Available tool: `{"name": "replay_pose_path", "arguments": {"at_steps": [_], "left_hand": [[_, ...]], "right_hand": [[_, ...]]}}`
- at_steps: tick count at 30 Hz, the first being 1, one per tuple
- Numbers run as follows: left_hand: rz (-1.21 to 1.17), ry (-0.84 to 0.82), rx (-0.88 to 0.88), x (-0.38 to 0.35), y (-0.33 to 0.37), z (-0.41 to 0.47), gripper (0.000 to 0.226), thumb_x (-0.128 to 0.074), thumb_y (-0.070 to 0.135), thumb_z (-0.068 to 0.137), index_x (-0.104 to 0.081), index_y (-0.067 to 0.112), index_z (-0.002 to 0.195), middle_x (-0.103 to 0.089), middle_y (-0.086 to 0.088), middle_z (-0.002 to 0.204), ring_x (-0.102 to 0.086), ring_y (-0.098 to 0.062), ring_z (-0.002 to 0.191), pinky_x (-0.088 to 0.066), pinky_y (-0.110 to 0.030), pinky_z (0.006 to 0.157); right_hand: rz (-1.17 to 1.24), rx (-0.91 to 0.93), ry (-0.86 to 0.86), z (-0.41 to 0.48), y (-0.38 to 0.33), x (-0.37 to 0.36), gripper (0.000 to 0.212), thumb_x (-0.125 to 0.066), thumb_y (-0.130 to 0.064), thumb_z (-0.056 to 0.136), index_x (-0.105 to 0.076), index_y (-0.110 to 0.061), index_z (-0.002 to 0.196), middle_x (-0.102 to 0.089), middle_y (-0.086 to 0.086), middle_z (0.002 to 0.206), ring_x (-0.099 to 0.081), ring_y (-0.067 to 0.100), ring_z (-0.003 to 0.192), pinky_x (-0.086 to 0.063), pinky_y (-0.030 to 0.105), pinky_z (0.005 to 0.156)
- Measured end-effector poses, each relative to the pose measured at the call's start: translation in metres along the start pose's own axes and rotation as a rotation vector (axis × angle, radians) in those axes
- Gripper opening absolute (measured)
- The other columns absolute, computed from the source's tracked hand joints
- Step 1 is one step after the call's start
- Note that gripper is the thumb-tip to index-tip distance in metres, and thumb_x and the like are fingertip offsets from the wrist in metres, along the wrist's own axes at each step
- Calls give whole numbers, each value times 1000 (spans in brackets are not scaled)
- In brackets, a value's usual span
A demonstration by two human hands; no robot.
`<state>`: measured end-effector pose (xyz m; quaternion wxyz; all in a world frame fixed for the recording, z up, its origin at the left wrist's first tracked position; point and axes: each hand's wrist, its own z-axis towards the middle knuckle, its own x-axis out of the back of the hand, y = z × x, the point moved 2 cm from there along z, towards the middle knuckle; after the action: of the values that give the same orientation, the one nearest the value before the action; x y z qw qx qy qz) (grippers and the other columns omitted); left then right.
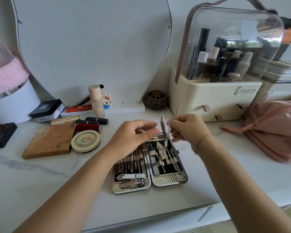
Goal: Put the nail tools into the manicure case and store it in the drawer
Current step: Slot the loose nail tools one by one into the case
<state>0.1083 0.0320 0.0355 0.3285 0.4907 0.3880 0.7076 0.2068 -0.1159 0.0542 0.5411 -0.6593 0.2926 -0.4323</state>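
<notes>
Manicure case point(168, 179): lies open and flat on the bench point(40, 182), at the middle of the front edge, both halves facing up.

Left half: two nail clippers point(130, 176) sit crosswise at the near end. Beyond them a row of slim tools point(133, 158) stands in loops, their far ends hidden under the left grip.

Right half: a dark file point(154, 163) lies along the hinge side, a patterned nipper point(161, 152) beside it, and thin probes point(176, 162) towards the outer rim. A gold pocket closes the near end.

Right grip point(186, 126): held above the far end of the right half, fingertips pinching a scissor-like metal tool point(165, 132). The tool hangs point down over the case; whether its tip touches the lining cannot be told.

Left grip point(134, 133): hovers over the far end of the left half, fingers curled, thumb towards the tool. Whether it holds anything cannot be told.

Far right corner: a cream organiser point(208, 98) with a clear domed lid point(242, 31) over upright bottles and tubes point(208, 64); small drawers with pink pull tabs in its base are closed.

Right edge: a pink pouch point(275, 128), contents not visible.

Far left corner: a white round tub point(12, 106), contents unclear.

Left of the case: a round compact point(85, 141), a wooden-faced palette point(49, 140) and lipsticks point(97, 120).

Below the front edge: a drawer handle point(204, 213)
</notes>
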Motion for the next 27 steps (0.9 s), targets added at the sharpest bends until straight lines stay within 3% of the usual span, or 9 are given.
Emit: {"name": "replay_pose_path", "arguments": {"at_steps": [5,7,14,18,24,27], "left_hand": [[449,15,-40,-7,-14,1,28,-62,49,79,-71,29,97,-60,8,93,-50,-10,96,-43,-31,84],[519,4,-41,-10,-16,1,30,-60,49,81,-71,28,99,-55,4,92,-45,-13,95,-41,-35,84],[448,-9,10,-13,-17,2,33,-50,43,90,-70,22,104,-52,5,95,-41,-13,99,-35,-33,87],[449,-43,47,-19,-15,3,34,-45,42,93,-70,21,103,-53,7,103,-39,-11,103,-24,-28,82],[347,-81,17,-20,-14,3,29,-43,40,94,-70,30,99,-52,15,103,-37,-6,107,-26,-37,100],[464,-76,-70,-23,-14,2,29,-46,40,93,-66,26,109,-51,15,103,-37,-7,107,-27,-39,102]], "right_hand": [[13,-87,51,20,11,-3,17,-56,-1,83,-56,-4,66,-55,12,59,-49,15,42,-47,21,38],[58,-111,41,24,17,0,18,-57,-1,84,-55,-4,66,-54,11,59,-47,12,40,-44,19,37],[251,-147,-42,25,28,7,17,-58,-11,89,-57,-3,73,-52,9,58,-44,7,36,-39,17,35],[266,-139,-75,24,29,9,19,-60,-16,89,-56,-4,75,-53,9,59,-45,8,38,-41,17,36],[287,-121,-134,23,28,9,22,-54,-18,93,-57,-7,74,-52,6,57,-43,8,38,-38,17,37],[315,-95,-146,23,28,11,24,-53,-22,94,-58,-10,74,-51,3,56,-42,7,40,-36,16,38]]}}
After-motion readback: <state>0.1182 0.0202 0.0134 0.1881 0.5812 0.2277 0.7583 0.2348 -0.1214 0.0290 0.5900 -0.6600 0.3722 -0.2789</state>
